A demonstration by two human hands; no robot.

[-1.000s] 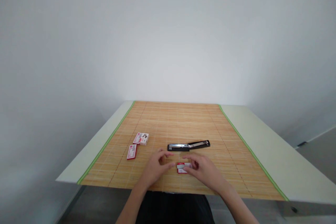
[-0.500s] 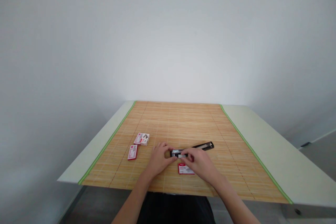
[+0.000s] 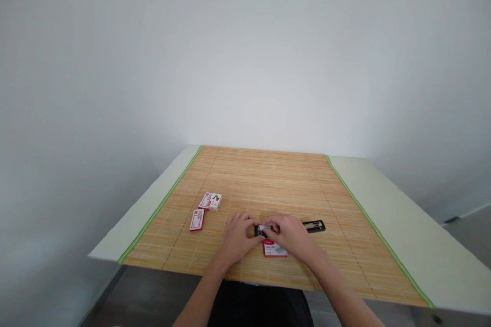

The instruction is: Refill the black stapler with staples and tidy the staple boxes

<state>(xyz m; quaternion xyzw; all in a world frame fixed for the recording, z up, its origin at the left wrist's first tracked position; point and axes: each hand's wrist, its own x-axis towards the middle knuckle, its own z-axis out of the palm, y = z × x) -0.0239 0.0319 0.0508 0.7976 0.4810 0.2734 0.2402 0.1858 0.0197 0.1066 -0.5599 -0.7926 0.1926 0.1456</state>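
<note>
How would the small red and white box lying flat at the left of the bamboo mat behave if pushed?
The red and white box lies flat, so it would probably slide, not roll or tip. It looks small, likely light. The ribbed bamboo mat might snag it.

There are three small red-and-white boxes on the mat: one [image 3: 210, 201] lying farthest back on the left, one [image 3: 197, 219] just in front of it, and one [image 3: 274, 250] partly covered under the right hand. There is one black stapler [image 3: 313, 226], lying opened out flat, with only its right end and a little of its middle showing past the fingers. Two hands are in view, a left hand [image 3: 237, 237] and a right hand [image 3: 292, 235], along with one bamboo mat [image 3: 264, 184] and one pale table [image 3: 399, 225] beneath it.
</note>
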